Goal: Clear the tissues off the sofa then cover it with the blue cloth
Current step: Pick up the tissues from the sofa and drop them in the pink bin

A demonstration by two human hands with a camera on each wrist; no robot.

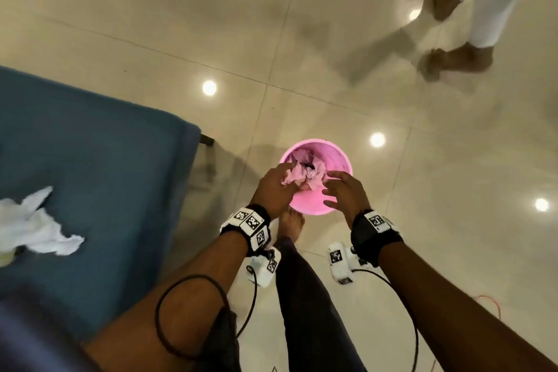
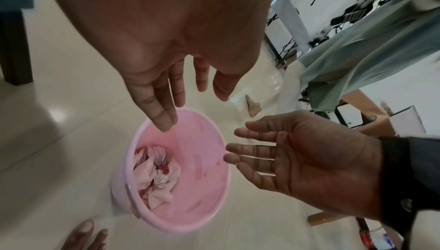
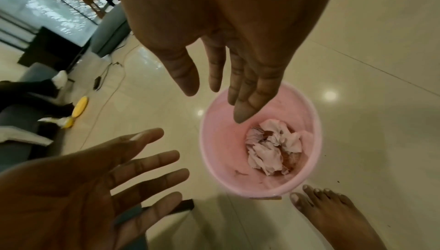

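The blue sofa (image 1: 90, 166) fills the left of the head view, and a heap of white crumpled tissues (image 1: 36, 226) lies on its seat. On the floor to its right stands a pink bucket (image 1: 338, 160) with crumpled tissues (image 1: 305, 175) inside. Both hands hover over its rim. My left hand (image 1: 280, 184) has straight fingers and holds nothing, as the left wrist view shows for the left hand (image 2: 190, 111). My right hand (image 1: 335, 190) is spread and empty. The right wrist view shows the bucket (image 3: 209, 160) and its tissues (image 3: 271, 150). I cannot make out a separate blue cloth.
Another person's bare feet (image 1: 453, 60) stand on the glossy tiled floor at the upper right. My own foot (image 1: 291, 223) is right beside the bucket. A dark sofa leg (image 1: 206, 139) shows at the sofa's corner. A thin red cable (image 1: 489, 302) lies at the right.
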